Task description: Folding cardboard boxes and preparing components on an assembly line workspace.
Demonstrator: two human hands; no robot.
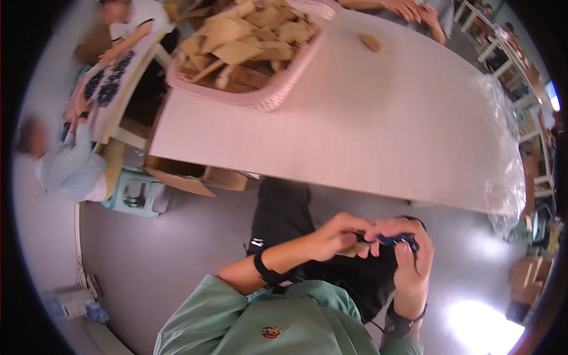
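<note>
My two hands meet above my lap, short of the table's near edge. My right hand (413, 251) is curled around a small dark blue glossy object (403, 241), its kind unclear. Fingers of my left hand (334, 238) are closed on a tan piece of cardboard (353, 250), which shows below them. Something dark lies between the fingertips of both hands, too small and covered to name.
Ahead stands a pale table (378, 118) with a pink basket (269, 97) full of torn cardboard. A cardboard scrap (371, 42) and clear plastic film (503, 154) lie on it. Opposite are a co-worker's hands (414, 12). A green stool (137, 192) and open carton (189, 174) stand left.
</note>
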